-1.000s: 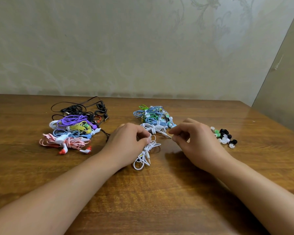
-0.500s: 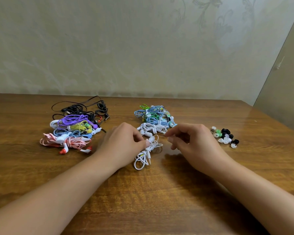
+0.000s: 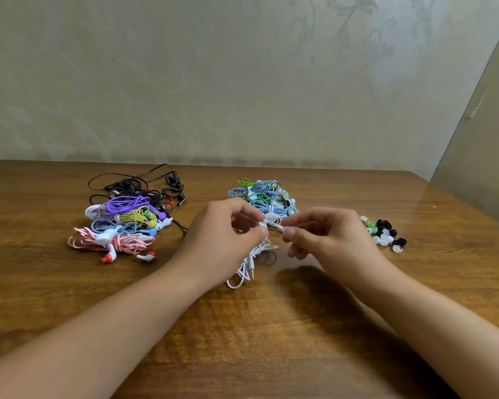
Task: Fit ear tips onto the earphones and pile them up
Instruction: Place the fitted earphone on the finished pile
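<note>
My left hand pinches a white earphone set, lifted slightly; its coiled cable and jack hang down to the wooden table. My right hand pinches the same white earphone at its thin end, right beside the left fingertips. A pile of blue, green and white earphones lies just behind the hands. A second pile of purple, yellow, pink, blue and black earphones lies at the left. Loose ear tips, black, white and green, sit to the right of my right hand.
A pale patterned wall stands behind the table's far edge. The table's right edge runs diagonally past the ear tips. Bare wood lies in front of the hands, under my forearms.
Both hands have risen off the table with the white earphones and drawn their fingertips together. The bundle, which lay flat before, now hangs from my left hand.
</note>
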